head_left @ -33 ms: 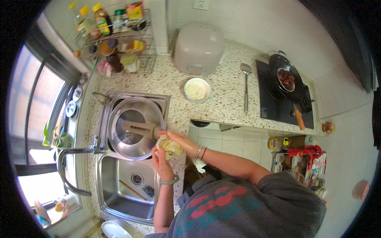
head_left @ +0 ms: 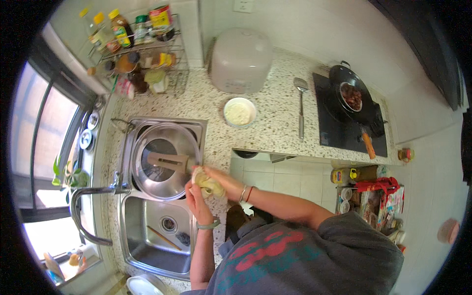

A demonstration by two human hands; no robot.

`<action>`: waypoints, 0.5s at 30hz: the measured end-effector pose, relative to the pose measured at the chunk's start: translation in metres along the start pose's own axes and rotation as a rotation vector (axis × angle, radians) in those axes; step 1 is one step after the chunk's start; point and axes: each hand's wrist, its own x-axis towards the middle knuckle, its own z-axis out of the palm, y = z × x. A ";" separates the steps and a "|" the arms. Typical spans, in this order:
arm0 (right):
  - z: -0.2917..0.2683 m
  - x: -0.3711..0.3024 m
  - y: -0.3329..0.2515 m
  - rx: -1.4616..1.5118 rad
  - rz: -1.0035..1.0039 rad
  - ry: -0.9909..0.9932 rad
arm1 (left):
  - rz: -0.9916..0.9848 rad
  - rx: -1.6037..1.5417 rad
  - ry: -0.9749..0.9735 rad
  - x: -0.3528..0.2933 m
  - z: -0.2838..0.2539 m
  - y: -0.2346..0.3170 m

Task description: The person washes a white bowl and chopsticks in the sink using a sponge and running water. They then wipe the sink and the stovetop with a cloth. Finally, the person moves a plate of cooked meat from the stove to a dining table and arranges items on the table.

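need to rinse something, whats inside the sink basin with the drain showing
The basin holds a thin brown stick and a dark, scrubber-like clump; the drain shows too. Whatever lies directly beneath the stick and clump is covered.

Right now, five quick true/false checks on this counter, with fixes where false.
1. The left hand and right hand hold one pale bundle between them. True.
2. The spatula lies in the sink. False: the spatula lies on the counter, left of the cooktop.
3. A wooden-looking stick lies in the basin. True.
4. The white bowl is empty. False: the white bowl holds pale contents.
5. The wok is on the floor. False: the wok is on the cooktop.
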 end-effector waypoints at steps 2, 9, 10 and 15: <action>0.005 -0.005 0.017 0.191 0.016 0.029 | 0.234 0.133 0.012 0.007 0.010 -0.007; 0.013 -0.015 0.024 -0.770 -0.562 0.091 | -0.383 -0.653 -0.092 -0.027 0.026 0.008; 0.018 -0.029 0.010 -0.990 -0.564 -0.011 | -0.481 -0.771 -0.034 -0.048 0.014 0.018; 0.046 -0.035 0.036 -1.272 -0.330 -0.448 | -0.640 -0.645 -0.068 -0.101 -0.049 0.025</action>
